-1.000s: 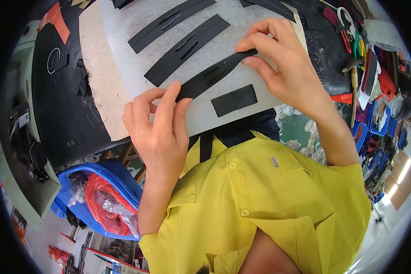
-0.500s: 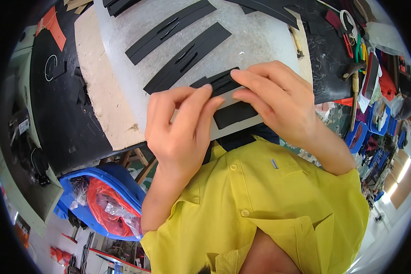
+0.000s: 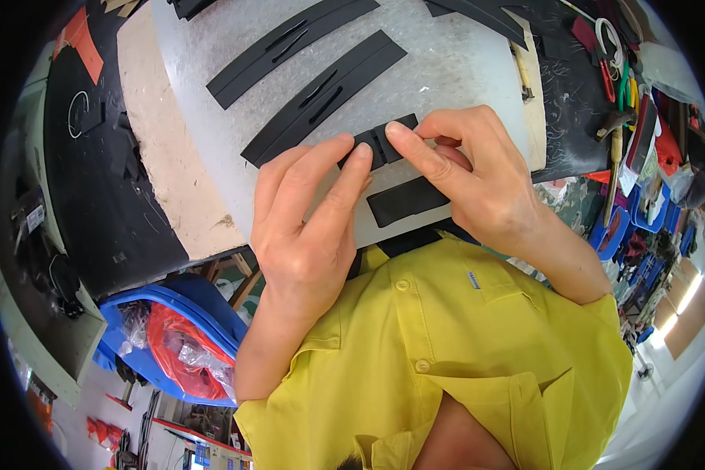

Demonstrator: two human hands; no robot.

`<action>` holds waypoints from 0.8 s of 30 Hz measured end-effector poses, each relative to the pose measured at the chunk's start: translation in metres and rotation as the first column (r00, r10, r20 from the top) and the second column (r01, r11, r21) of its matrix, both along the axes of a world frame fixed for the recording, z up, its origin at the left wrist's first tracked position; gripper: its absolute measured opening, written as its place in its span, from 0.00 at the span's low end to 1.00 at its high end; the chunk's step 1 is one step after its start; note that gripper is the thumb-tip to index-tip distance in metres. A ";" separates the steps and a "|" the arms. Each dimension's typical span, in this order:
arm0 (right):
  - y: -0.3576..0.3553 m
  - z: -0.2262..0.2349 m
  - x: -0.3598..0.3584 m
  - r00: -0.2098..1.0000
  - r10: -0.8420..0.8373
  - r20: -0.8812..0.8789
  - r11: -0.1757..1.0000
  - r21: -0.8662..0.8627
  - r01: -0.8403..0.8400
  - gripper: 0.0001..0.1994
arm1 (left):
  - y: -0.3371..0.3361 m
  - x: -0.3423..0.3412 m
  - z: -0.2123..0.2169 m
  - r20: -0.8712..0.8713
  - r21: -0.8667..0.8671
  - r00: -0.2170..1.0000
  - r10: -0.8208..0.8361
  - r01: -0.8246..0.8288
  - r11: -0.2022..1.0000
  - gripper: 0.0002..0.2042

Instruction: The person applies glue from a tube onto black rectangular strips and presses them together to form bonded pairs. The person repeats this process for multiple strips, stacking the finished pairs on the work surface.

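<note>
Strip of slotted black material (image 3: 374,146), pinched by your left hand (image 3: 298,227) and right hand (image 3: 484,176), grips closed, near the worktop's (image 3: 94,207) front edge.

Workshop room, cluttered on both flanks.
Black-topped, scratched desk (image 3: 86,211) across the upper left; brown wooden legs (image 3: 247,288) show under its near edge. Far left: pale grey-green, hard-edged cabinet (image 3: 43,345). Beside it, large blue plastic bin (image 3: 204,298) with red plastic bag (image 3: 160,323) inside; whitish floor area (image 3: 82,427) lower left. Right: worn green floor patch (image 3: 583,205), small blue plastic bins (image 3: 611,244), bright white tube light (image 3: 692,291) against flat brown panel (image 3: 693,319).
</note>
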State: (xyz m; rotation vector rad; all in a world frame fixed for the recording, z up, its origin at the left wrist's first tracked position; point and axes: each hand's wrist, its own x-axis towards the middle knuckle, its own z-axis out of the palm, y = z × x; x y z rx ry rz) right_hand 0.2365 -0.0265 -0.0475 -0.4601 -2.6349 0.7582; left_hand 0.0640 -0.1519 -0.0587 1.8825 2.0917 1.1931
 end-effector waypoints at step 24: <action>-0.006 0.008 -0.006 0.982 0.023 0.186 0.915 0.391 -0.095 0.25 | -0.003 0.006 0.008 -0.446 -0.143 0.890 -0.096 0.035 0.989 0.15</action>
